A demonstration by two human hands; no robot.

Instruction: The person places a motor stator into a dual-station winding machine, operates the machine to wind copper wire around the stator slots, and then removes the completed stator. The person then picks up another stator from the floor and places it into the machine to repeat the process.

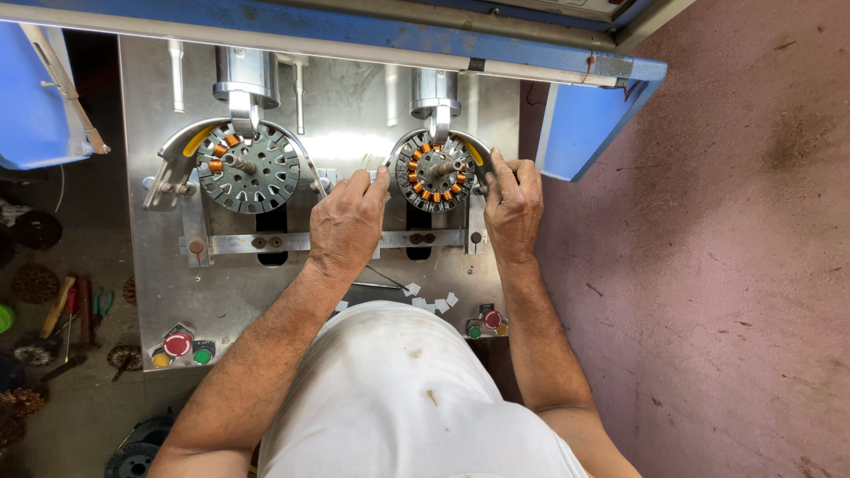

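Head | round stator [434, 173], copper coils | both hands [347, 219] [513, 205] pinch its rim

Person seen from above, head camera. White garment covers the torso, loose and rounded over the belly, with a few small brownish stains near the middle. No sleeves visible over the arms: both forearms bare from the upper arm down, with visible hair. Left hand [347, 221] and right hand [513, 205] bare, no gloves. No rings, watch or wristband seen on either wrist. Fingers [498, 168] bare, nails short.
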